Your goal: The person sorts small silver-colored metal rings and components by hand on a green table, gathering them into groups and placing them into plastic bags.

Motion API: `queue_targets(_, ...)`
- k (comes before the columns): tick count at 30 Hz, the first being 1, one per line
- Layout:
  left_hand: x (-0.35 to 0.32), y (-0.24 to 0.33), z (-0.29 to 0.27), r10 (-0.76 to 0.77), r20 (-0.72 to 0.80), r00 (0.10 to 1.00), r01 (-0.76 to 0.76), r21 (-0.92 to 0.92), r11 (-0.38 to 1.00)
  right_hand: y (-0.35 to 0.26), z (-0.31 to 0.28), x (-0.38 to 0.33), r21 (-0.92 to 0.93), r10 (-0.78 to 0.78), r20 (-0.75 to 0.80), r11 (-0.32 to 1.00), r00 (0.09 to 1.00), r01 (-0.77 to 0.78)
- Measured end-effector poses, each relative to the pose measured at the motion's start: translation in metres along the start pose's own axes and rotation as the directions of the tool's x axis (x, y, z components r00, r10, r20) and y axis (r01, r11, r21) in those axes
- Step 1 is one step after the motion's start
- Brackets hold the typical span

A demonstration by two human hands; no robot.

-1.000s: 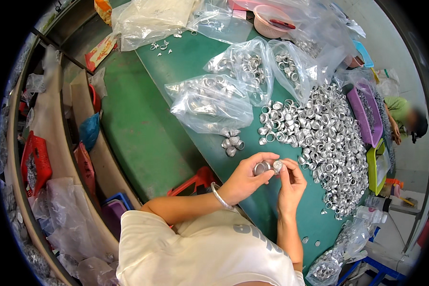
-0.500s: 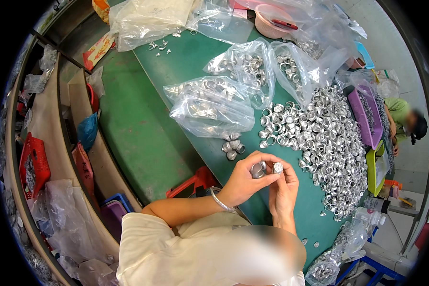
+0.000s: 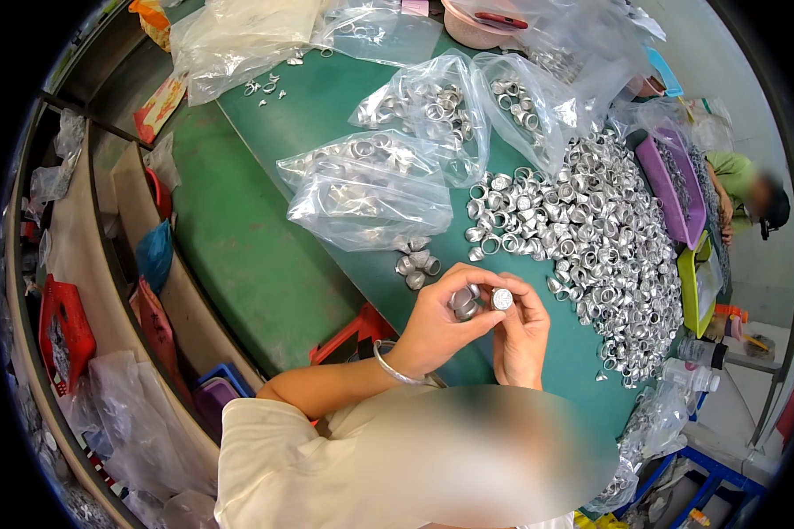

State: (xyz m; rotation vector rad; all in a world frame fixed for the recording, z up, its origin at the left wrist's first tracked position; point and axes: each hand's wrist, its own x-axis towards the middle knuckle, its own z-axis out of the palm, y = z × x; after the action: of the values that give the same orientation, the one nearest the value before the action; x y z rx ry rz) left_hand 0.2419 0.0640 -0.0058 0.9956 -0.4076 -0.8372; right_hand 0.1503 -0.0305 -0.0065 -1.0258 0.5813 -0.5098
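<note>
My left hand [image 3: 432, 331] is curled around several silver metal rings [image 3: 464, 304], its thumb reaching toward my right hand. Between the fingertips of my right hand [image 3: 522, 331] sits one ring with a round, patterned face [image 3: 502, 300]; the two hands meet there. A large heap of silver rings [image 3: 591, 238] spreads over the green table [image 3: 344, 282] to the right of my hands. Just beyond my left hand lies a small cluster of rings [image 3: 417, 264]. Clear plastic bags of rings [image 3: 366, 198] rest on the table farther off.
Purple [image 3: 670, 194] and lime-green baskets [image 3: 699, 286] line the table's right side, near a person in green [image 3: 737, 189]. A pink basket [image 3: 476, 26] holds a red object at the far end. Shelves with red baskets [image 3: 64, 331] stand at left.
The view has shifted slightly, so the table and its contents sit a little more to the left and higher. My hands stay together, and the ring's round face is turned more toward view.
</note>
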Motion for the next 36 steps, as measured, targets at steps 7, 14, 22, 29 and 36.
queue_targets(7, 0.006, -0.009, -0.012, -0.318, 0.082, 0.945, 0.321, -0.434, 0.842, -0.016, -0.004, 0.021, -0.395, -0.154, -0.008, 0.908, 0.988, 0.138)
queue_targets(14, 0.002, -0.023, -0.007, -0.455, 0.116, 0.883, 0.454, -0.459, 0.764, -0.053, 0.001, 0.154, -0.77, -0.411, 0.423, 0.307, 0.808, 0.559)
queue_targets(22, -0.014, -0.071, 0.008, -0.226, 0.041, 0.973, 0.228, -0.073, 0.971, -0.035, -0.019, 0.259, -0.94, -0.162, 0.066, 0.321, 0.984, 0.116)
queue_targets(29, -0.016, -0.071, 0.005, -0.225, 0.091, 0.97, 0.22, 0.058, 0.974, -0.021, -0.023, 0.302, -0.956, -0.377, 0.217, 0.106, 0.901, 0.275)
queue_targets(36, -0.013, -0.071, 0.009, -0.113, 0.03, 0.993, 0.107, 0.159, 0.981, -0.003, -0.046, 0.334, -0.967, -0.303, 0.24, -0.159, 0.922, 0.199)
